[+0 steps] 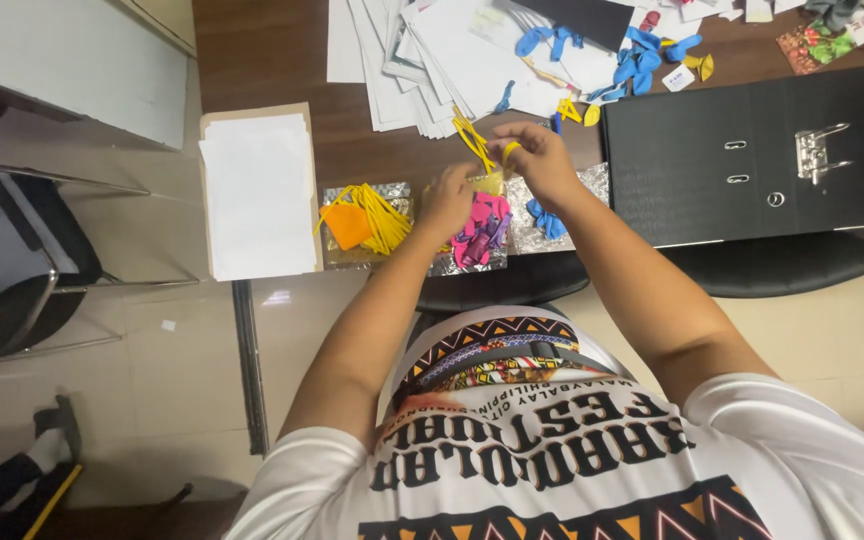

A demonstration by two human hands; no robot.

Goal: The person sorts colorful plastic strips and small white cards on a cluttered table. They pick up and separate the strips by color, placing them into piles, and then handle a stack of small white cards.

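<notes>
My right hand [540, 160] pinches a thin yellow balloon [472, 138] above the desk edge, and a yellow loop sits round one of its fingers. My left hand [447, 198] is curled just left of it, gripping the lower end of the same yellow piece. Directly below the hands lies a foil tray [447, 266] with pink balloons [482, 230]. To its left, another foil tray [392, 190] holds long yellow balloons [384, 215] and an orange one [349, 225]. Blue balloons [549, 222] lie on foil at the right.
A black ring binder [742, 160] lies open at the right. Fanned white papers [422, 70] and loose blue balloons [642, 55] cover the far desk. A paper stack on a brown folder [257, 195] sits left. A chair [32, 280] stands on the floor at left.
</notes>
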